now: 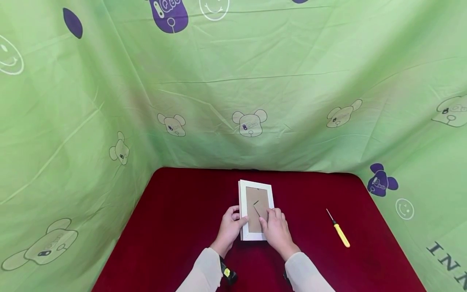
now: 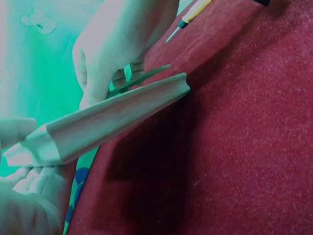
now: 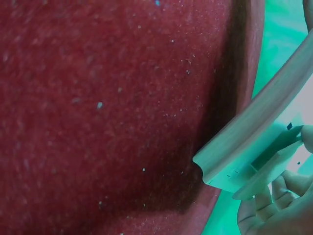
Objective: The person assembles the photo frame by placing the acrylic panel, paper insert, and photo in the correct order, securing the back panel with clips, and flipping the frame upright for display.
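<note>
Both hands are working the white picture frame (image 1: 255, 210) lying back-up mid-counter — left hand (image 1: 230, 228) gripping its left edge, right hand (image 1: 276, 229) fingers pressing the backing; freeing the backing likely comes next.

I see both forearms entering from the near edge, sleeved in pale fabric, converging toward the centre. A dark band with a yellow spot sits at the left wrist. My left hand (image 1: 229, 228) is angled right, thumb forward, fingers curled in a grip. My right hand (image 1: 276, 230) lies palm down, fingers (image 1: 270, 212) extended far-left. The two hands are just beside each other.
</note>
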Demonstrator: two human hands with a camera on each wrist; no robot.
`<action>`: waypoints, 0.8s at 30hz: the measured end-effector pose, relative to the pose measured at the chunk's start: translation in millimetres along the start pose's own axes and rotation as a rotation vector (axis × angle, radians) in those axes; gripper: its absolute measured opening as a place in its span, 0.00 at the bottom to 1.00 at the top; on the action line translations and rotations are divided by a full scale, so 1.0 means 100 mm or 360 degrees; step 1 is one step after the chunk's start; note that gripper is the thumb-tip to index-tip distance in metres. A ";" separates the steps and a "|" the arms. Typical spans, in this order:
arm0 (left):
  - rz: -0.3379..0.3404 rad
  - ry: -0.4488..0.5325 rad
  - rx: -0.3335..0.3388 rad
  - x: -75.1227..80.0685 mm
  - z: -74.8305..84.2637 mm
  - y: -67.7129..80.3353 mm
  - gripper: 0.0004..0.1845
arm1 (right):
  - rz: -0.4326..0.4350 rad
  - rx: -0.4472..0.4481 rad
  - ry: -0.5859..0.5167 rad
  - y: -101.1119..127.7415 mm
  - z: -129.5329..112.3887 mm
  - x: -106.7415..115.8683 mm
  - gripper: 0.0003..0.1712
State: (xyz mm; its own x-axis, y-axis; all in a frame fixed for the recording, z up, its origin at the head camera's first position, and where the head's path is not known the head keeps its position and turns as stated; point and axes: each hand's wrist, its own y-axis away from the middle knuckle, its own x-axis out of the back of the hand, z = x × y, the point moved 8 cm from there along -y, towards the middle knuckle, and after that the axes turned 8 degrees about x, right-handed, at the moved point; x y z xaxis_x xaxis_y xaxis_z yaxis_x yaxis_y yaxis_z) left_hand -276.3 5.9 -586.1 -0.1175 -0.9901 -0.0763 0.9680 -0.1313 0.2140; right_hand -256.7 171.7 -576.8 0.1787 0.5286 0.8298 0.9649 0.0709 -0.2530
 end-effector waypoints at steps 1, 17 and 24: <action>-0.0010 0.0015 0.0007 -0.01 0.00 0.00 0.24 | 0.0016 0.0010 -0.0017 0.00 0.00 0.01 0.27; -0.0221 0.0056 -0.0154 -0.13 0.53 0.27 0.12 | 0.0192 0.0210 -0.0415 0.05 -0.05 0.10 0.21; -0.0165 0.0083 -0.0146 -0.09 0.56 0.25 0.15 | 0.0233 0.0236 -0.0554 0.09 -0.12 0.15 0.20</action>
State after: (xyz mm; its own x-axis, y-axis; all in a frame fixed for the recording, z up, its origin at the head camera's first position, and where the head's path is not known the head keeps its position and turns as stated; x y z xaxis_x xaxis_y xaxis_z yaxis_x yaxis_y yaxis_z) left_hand -263.6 8.6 -525.1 -0.2086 -0.9673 -0.1442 0.9678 -0.2254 0.1124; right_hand -243.3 170.2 -560.4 0.2118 0.7951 0.5684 0.8913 0.0815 -0.4461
